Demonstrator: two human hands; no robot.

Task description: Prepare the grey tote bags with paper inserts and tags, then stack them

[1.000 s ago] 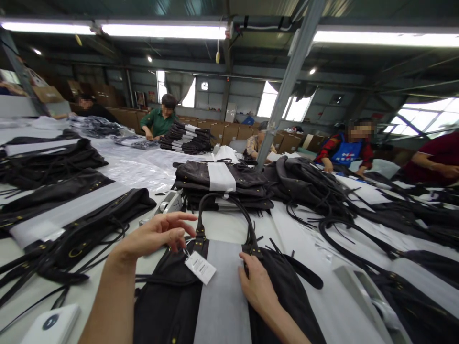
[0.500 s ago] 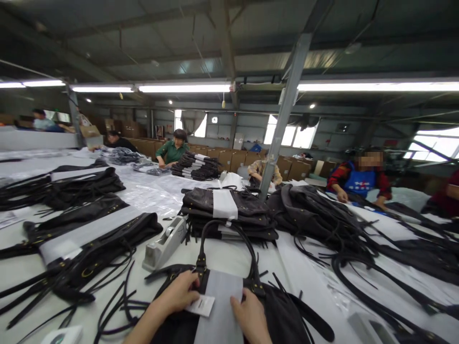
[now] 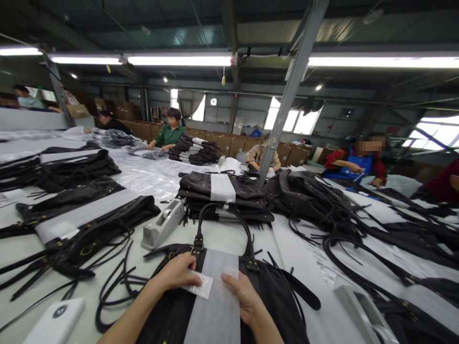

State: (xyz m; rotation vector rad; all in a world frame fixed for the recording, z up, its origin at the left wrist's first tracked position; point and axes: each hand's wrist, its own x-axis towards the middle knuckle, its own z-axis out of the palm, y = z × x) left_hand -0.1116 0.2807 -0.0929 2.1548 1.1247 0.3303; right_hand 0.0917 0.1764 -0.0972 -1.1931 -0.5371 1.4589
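Note:
A black handbag [image 3: 276, 306] lies flat in front of me, its handles [image 3: 247, 234] pointing away. Down its middle runs a white paper strip [image 3: 215, 308]. My left hand [image 3: 181, 272] is closed on a small white packet [image 3: 204, 286], pinching it over the bag at the strip's left edge. At the strip's right edge is my right hand [image 3: 244, 296], thumb laid on the paper and the other fingers partly hidden beyond the edge.
A grey tape dispenser [image 3: 165, 224] stands left of a stack of black bags [image 3: 193, 186]. Another dispenser [image 3: 362, 310] is at lower right, and a white box [image 3: 53, 322] at lower left. More bags [image 3: 308, 200] lie right of a slanted post [image 3: 287, 105]. Several people work across the table.
My view has tilted down slightly. My left hand has shifted its grip on the white packet, now covering more of it. My right thumb has moved further onto the paper strip.

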